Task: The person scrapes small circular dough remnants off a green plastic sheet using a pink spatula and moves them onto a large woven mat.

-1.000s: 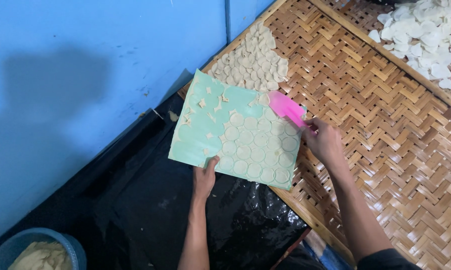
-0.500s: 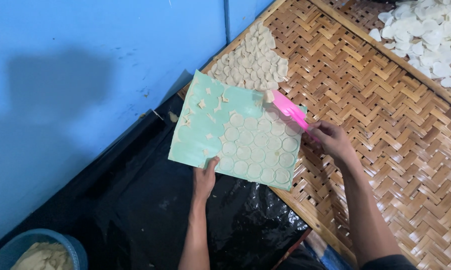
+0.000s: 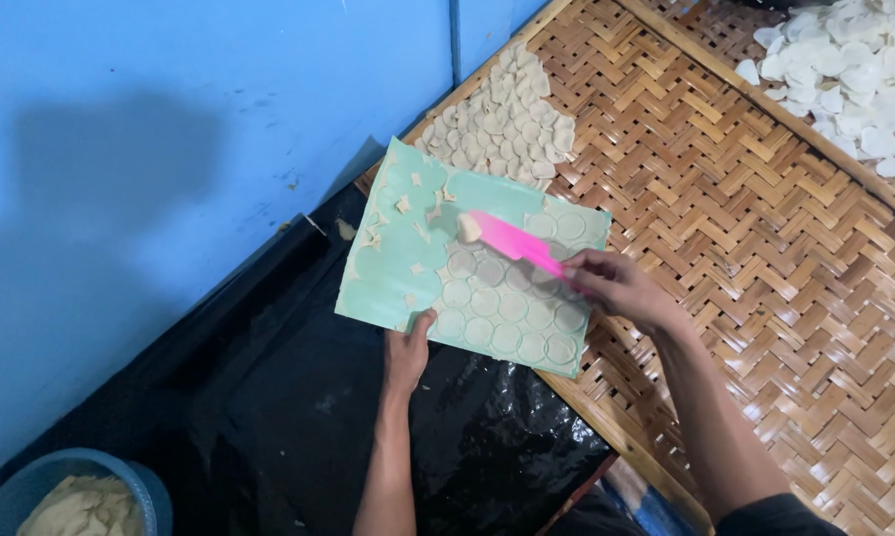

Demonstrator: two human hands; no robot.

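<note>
My left hand [image 3: 405, 355] is gripping the green board's [image 3: 388, 288] near edge; my right hand [image 3: 616, 288], grasping the pink spatula [image 3: 515, 241], has advanced to mid-board, lifting dough discs [image 3: 507, 308].

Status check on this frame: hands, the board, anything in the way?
Left hand grips green board by its near edge. Right hand holds pink scraper, tip on the board among dough discs. Nothing blocking; loose discs piled on woven tray beyond.

— What's on the board?

— My pale green board [image 3: 398, 288] is tilted over the woven bamboo tray's edge, its right part covered in rows of thin round dough discs [image 3: 512, 308], its left part bare but for scraps.

— And the scraper?

— My pink spatula [image 3: 517, 243] lies across the discs, dough at its tip.
</note>
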